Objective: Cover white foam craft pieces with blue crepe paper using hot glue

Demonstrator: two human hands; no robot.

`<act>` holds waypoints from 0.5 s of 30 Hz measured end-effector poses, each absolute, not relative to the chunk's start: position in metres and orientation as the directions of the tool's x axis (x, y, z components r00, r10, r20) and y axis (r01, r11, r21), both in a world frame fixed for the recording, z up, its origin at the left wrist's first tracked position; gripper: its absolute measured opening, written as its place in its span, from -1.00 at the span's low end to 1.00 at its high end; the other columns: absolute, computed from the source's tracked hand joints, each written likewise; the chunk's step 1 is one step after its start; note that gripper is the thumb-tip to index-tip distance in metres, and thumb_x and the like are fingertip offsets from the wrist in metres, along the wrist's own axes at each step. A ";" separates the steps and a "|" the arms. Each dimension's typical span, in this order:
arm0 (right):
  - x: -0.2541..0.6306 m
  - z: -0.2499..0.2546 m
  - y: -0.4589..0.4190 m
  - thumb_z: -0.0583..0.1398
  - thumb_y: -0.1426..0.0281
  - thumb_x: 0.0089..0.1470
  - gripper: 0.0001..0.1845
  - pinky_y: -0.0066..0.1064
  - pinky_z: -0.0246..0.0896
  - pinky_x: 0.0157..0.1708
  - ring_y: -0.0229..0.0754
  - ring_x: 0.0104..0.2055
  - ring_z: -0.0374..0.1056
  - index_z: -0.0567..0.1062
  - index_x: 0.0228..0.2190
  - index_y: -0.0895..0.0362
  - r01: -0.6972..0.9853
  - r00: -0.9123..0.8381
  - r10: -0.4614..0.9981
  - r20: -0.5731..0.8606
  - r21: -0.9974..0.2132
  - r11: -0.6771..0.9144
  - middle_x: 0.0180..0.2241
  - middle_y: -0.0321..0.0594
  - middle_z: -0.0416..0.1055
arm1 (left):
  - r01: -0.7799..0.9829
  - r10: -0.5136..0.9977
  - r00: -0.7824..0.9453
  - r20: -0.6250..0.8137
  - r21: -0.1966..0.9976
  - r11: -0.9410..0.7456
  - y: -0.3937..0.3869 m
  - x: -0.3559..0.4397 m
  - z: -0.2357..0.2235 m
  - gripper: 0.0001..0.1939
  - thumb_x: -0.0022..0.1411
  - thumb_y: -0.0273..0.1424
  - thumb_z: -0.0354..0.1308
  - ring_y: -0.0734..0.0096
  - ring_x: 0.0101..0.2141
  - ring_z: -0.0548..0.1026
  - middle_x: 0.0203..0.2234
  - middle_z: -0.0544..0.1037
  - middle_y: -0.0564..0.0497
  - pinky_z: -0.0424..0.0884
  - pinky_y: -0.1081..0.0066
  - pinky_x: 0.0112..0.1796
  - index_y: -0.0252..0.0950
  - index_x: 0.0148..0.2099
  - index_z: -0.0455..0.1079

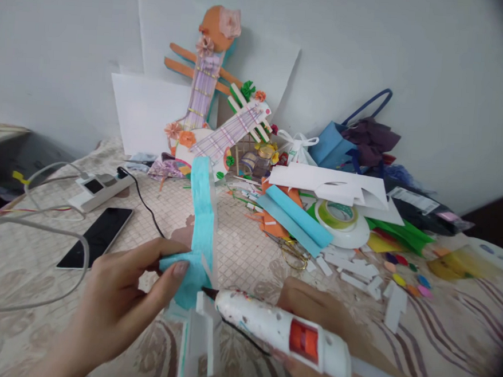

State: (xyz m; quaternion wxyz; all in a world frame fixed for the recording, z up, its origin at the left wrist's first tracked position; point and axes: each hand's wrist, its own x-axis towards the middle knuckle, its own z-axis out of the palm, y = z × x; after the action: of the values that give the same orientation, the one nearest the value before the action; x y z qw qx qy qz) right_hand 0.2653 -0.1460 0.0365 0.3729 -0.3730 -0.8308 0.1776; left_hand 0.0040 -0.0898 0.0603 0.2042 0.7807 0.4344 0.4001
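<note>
My left hand (127,295) pinches the edge of a blue paper strip (201,225), thumb on its near face. The strip runs up and away over a white cut-out form (197,345), whose lower part shows white side walls standing up. In my right hand (311,313) is a white glue gun (276,325) with a red panel and a glue stick in its rear end. Its dark nozzle points left and lies at the edge of the blue paper by the white wall; whether it touches, I cannot tell. The gun hides part of my right fingers.
A phone (97,238) and a power strip (100,192) with cables lie left. Two decorated paper guitars (204,87) lean at the back. Right are blue paper (294,220), tape (338,214), scissors (294,254), white scraps (360,271) and coloured discs (400,279).
</note>
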 end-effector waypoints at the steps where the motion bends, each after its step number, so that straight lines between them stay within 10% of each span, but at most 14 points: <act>1: 0.266 0.035 -0.147 0.10 0.34 0.12 -0.83 -0.42 -0.11 -0.67 -0.27 -0.59 0.15 0.16 -0.43 0.03 0.486 -0.453 0.759 0.468 -0.584 0.650 -0.55 -0.37 0.17 | 0.520 0.845 0.304 0.440 0.666 -0.534 -0.090 0.004 0.060 -0.86 0.23 -0.34 0.04 0.53 -0.70 0.42 -0.66 0.49 0.16 0.31 0.60 -0.69 -0.09 -0.27 0.44; 15: 0.264 0.056 -0.156 -0.01 0.17 0.32 -0.69 -0.42 0.11 -0.59 -0.27 -0.51 0.27 0.14 -0.44 0.03 0.574 -0.452 0.799 0.396 -0.556 0.601 -0.55 -0.40 0.24 | 0.525 0.812 0.332 0.479 0.621 -0.581 -0.089 0.006 0.063 -0.87 0.24 -0.36 0.04 0.55 -0.70 0.41 -0.66 0.49 0.15 0.26 0.60 -0.71 -0.13 -0.28 0.42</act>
State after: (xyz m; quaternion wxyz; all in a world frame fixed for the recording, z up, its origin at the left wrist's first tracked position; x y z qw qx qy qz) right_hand 0.2640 -0.1558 0.0565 0.3234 -0.4114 -0.8342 0.1741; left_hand 0.0064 -0.0890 0.0632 0.1809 0.7958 0.4202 0.3967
